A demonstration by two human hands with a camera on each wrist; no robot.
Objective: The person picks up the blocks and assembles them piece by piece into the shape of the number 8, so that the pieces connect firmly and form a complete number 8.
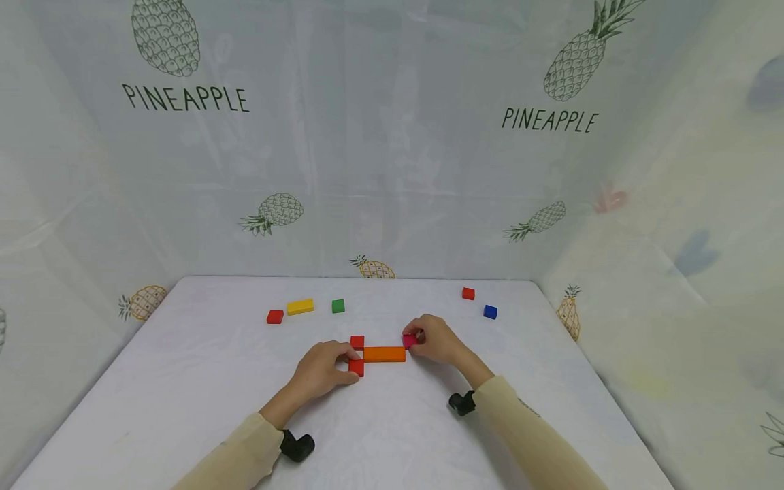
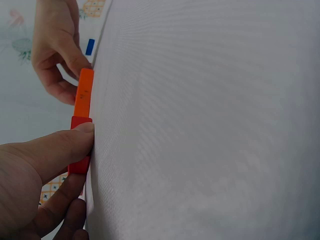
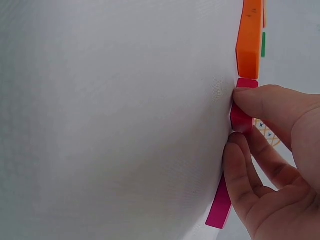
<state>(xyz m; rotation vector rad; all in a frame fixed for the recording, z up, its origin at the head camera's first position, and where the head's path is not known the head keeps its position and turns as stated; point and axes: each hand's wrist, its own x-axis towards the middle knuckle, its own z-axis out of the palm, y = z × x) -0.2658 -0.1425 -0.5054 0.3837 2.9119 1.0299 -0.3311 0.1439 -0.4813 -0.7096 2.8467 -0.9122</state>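
Observation:
An orange bar-shaped block (image 1: 384,354) lies lengthwise on the white table. At its left end are two red cubes, a farther one (image 1: 357,341) and a nearer one (image 1: 356,368). My left hand (image 1: 321,367) pinches the nearer red cube, with the thumb (image 2: 82,131) on one side and fingers on the other. At the bar's right end my right hand (image 1: 433,339) pinches a magenta block (image 1: 410,341) between thumb and fingers. In the right wrist view the magenta block (image 3: 243,107) sits close to the end of the orange bar (image 3: 249,47).
At the back left lie a red block (image 1: 275,317), a yellow bar (image 1: 300,307) and a green cube (image 1: 338,306). Toward the back right are another red block (image 1: 468,293) and a blue block (image 1: 491,312). A pineapple-print sheet (image 1: 392,156) hangs behind the table.

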